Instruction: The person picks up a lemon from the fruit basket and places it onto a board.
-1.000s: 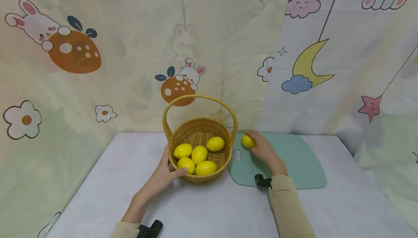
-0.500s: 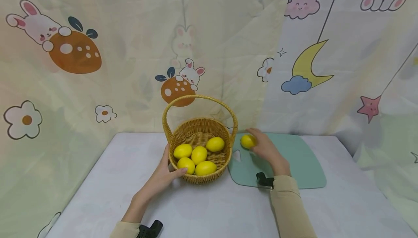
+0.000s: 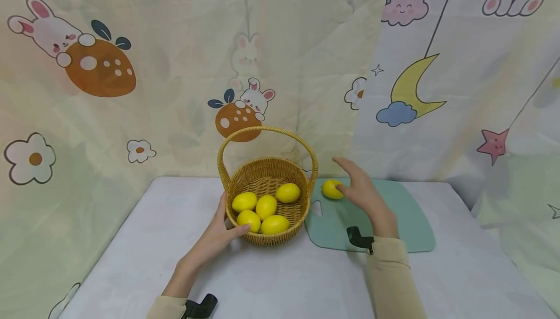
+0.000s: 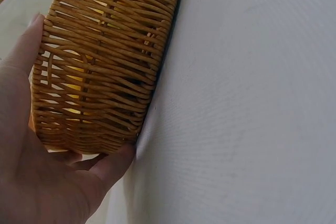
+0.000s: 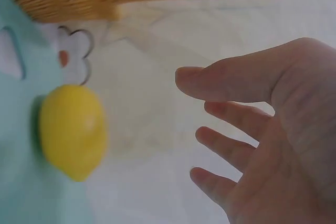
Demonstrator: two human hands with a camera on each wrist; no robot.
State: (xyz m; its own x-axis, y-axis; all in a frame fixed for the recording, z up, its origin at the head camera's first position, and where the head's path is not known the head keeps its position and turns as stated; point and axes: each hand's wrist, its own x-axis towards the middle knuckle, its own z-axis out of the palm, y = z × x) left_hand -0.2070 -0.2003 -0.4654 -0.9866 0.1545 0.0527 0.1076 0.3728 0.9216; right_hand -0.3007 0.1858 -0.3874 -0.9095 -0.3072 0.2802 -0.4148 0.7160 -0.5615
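A wicker basket [image 3: 270,239] with a tall arched handle stands on the table, several yellow lemons [image 3: 274,224] lying inside it. My left hand [image 3: 220,230] grips the basket's left side, thumb over the rim; in the left wrist view its fingers [image 4: 113,166] reach low along the woven wall. One more lemon [image 3: 331,189] rests on the green mat, right of the basket. Behind that lemon and to its right, my right hand [image 3: 365,192] is raised with fingers spread. The right wrist view shows a gap between this hand [image 5: 262,124] and the lemon [image 5: 73,132], nothing in its grasp.
The pale green mat [image 3: 407,221] lies on the white-covered table [image 3: 288,285], reaching its back edge. Directly behind hangs a printed cloth backdrop [image 3: 175,66] with cartoon rabbits and a moon. Each wrist carries a black camera mount [image 3: 359,238].
My right hand has let go of the lemon on the mat, opened its fingers and lifted up and to the right. The left hand and basket have stayed put.
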